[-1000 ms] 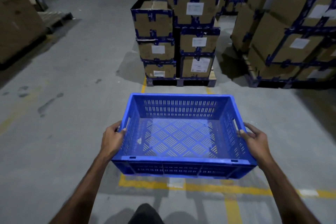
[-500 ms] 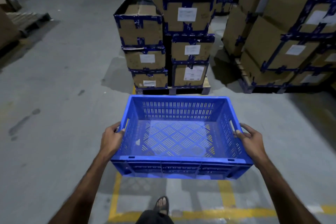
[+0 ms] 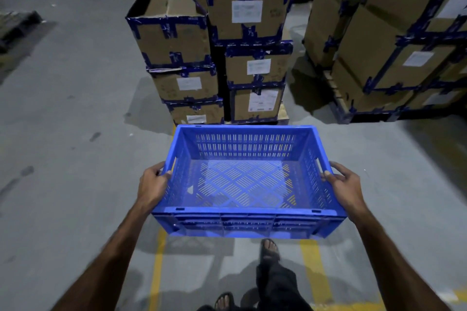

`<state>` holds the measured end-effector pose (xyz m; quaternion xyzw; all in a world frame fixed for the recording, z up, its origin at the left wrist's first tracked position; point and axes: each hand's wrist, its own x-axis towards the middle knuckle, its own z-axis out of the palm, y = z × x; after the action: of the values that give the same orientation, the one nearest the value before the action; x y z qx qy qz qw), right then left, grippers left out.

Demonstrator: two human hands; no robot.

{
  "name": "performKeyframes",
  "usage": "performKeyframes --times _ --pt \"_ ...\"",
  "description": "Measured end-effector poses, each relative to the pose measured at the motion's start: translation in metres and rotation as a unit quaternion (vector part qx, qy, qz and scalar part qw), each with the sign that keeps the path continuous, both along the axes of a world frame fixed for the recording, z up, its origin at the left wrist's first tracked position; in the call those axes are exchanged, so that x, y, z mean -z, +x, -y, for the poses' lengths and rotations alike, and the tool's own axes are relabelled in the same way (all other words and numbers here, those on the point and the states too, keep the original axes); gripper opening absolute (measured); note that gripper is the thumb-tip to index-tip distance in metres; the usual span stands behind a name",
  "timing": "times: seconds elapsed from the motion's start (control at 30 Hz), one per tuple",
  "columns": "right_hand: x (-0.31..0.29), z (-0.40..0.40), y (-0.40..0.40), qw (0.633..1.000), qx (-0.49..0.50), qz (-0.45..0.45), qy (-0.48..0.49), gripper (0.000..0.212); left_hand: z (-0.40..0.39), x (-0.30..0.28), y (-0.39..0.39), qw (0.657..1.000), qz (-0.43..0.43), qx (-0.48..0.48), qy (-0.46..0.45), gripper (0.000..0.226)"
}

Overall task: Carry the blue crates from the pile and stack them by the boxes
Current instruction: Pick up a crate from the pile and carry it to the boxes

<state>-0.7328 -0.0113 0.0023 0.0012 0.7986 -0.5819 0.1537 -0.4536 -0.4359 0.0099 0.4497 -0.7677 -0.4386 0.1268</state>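
Left hand (image 3: pixel 153 185) and right hand (image 3: pixel 346 188) grip the blue crate (image 3: pixel 246 219) (empty, level) by its sides; taped cartons (image 3: pixel 222 58) just ahead.

Blue crate (image 3: pixel 246 184) held level above the floor (image 3: pixel 70 134), w/ nothing in it; slotted walls, lattice base. Left hand (image 3: pixel 151 185) grips the left short wall, thumb over the rim, fingers at the handle slot. Right hand (image 3: pixel 345 188) grips the right short wall the same way. Crate's far edge sits just in front of a stack of cardboard boxes (image 3: pixel 214 53) w/ blue tape and white labels, on a pallet; top-left box is open. 2nd group of taped boxes (image 3: pixel 394 40) to the right, also on a pallet. Yellow floor lines (image 3: pixel 157 267) run under the crate. Sandalled feet below it: one foot (image 3: pixel 270 250) forward, other foot (image 3: pixel 223 302) at bottom edge.
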Motion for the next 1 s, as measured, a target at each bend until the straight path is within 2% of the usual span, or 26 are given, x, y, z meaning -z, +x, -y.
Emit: performKeyframes --times 0.37,0.6,0.8,1.0 --pt "0.013 0.064 -0.164 0.998 -0.052 0.032 0.025 0.037 0.026 0.017 -0.123 0.998 0.024 -0.060 0.011 0.035" --pt "0.037 0.114 -0.234 0.996 -0.069 0.046 0.045 0.029 0.060 0.049 -0.179 0.996 0.030 -0.073 0.029 0.031" --pt "0.090 0.166 -0.272 0.994 -0.060 0.075 0.049 0.029 0.117 0.104 -0.220 0.997 0.027 -0.053 0.047 0.029" --pt "0.164 0.216 -0.300 0.993 -0.038 0.094 0.068 0.037 0.176 0.185 -0.262 0.996 0.048 -0.047 0.053 0.022"
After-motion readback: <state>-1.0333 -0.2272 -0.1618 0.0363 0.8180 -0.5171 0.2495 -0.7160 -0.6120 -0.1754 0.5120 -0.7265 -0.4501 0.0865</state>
